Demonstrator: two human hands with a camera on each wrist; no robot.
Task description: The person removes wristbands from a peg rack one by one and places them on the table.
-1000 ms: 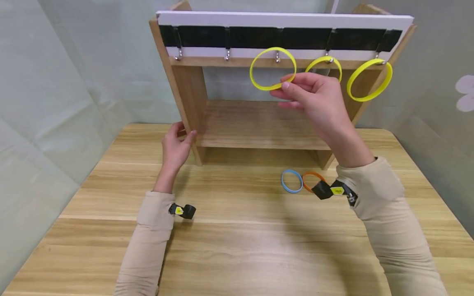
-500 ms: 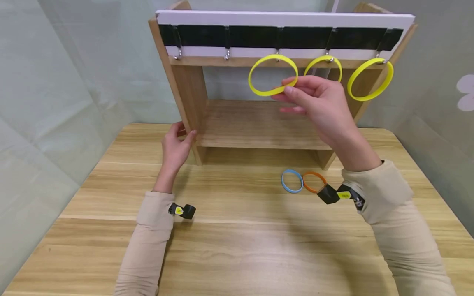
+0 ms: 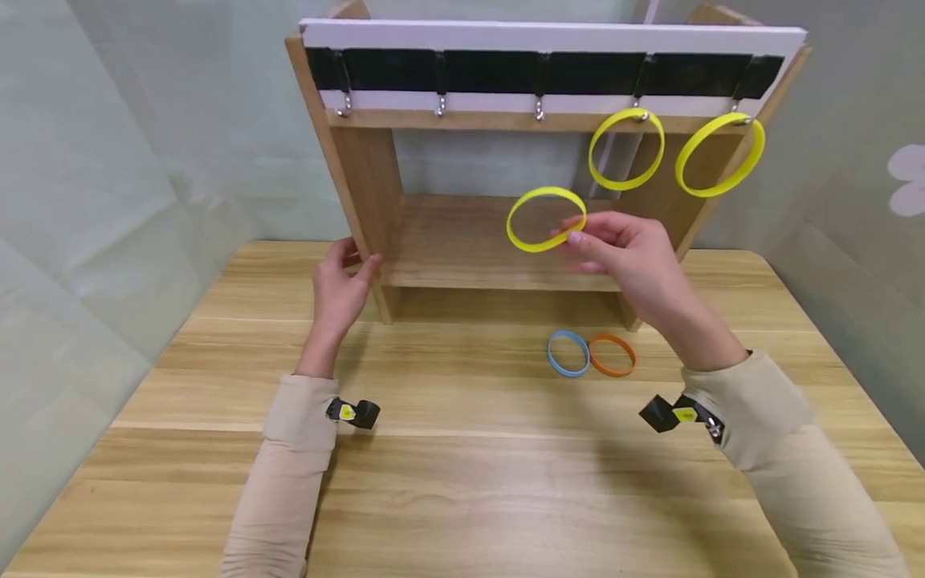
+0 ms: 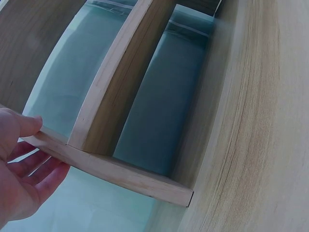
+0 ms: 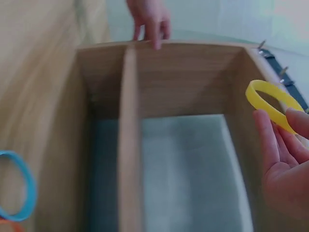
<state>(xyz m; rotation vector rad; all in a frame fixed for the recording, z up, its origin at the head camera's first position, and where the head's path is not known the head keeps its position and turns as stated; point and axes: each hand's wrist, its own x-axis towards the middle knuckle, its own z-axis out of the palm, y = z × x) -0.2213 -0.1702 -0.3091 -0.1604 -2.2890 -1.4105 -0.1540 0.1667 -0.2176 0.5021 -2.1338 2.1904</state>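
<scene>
My right hand (image 3: 636,261) pinches a yellow silicone wristband (image 3: 547,193) by its right side, between thumb and fingers, in front of the shelf opening and below the hooks. The right wrist view also shows this band (image 5: 270,104) in the fingertips. At the left, my left hand (image 3: 341,287) grips the side panel of a wooden shelf (image 3: 506,277); the left wrist view shows the thumb on one face of the panel (image 4: 130,179) and the fingers on the other. Two more yellow wristbands, one (image 3: 594,164) and another (image 3: 682,172), hang from the two rightmost hooks.
A white-and-black rail (image 3: 499,72) with several metal hooks runs along the shelf's top front. On the wooden table (image 3: 462,482), a blue wristband (image 3: 552,361) and an orange wristband (image 3: 629,369) lie side by side before the shelf's right side.
My right hand has moved down and slightly right, away from the middle hook, with the yellow wristband still pinched in it. My left hand stays at the side panel.
</scene>
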